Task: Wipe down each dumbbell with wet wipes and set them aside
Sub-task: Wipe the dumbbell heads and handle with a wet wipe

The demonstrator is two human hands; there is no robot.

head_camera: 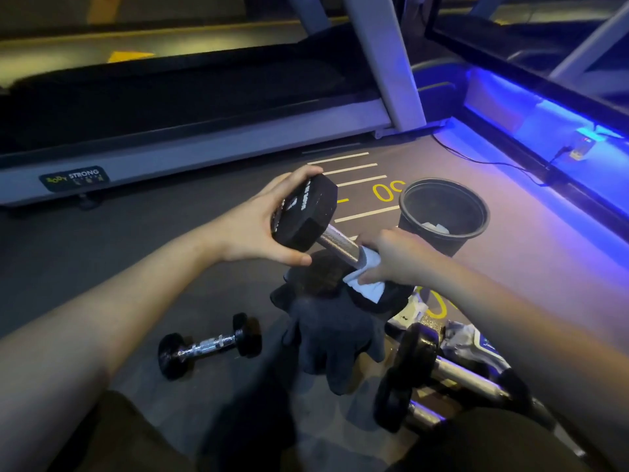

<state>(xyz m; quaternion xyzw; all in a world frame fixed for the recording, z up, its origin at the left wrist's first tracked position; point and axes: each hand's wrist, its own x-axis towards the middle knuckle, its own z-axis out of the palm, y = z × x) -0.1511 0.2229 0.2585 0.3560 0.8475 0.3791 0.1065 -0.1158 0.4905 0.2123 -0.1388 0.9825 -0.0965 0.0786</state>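
Grey-painted metal frames the treadmill (190, 144) along the far side, its black belt matte and a small dark label stuck to the side rail. The rubbery floor (170, 240) carries white stripes and yellow numerals, washed blue and violet on the right. A round black plastic bin (442, 212) stands on it just beyond the hands, with crumpled white scraps at its bottom.

The held dumbbell (316, 226) is tilted above the floor between both hands: black, faceted rubber heads and a knurled chrome handle. The left hand (258, 226) cups the upper head, fingers spread over its top and thumb underneath. The right hand (394, 257) curls round the lower end of the handle, pressing a white wet wipe (369, 284) against it; the wipe's loose edge hangs over the lower head.

Beneath them lies a dark, soft glove (333, 338). To the right, larger dumbbells (422, 366) with smooth steel bars lie close together beside a crinkled wipes packet (469, 342). A small dumbbell (209, 345) lies alone on the left.
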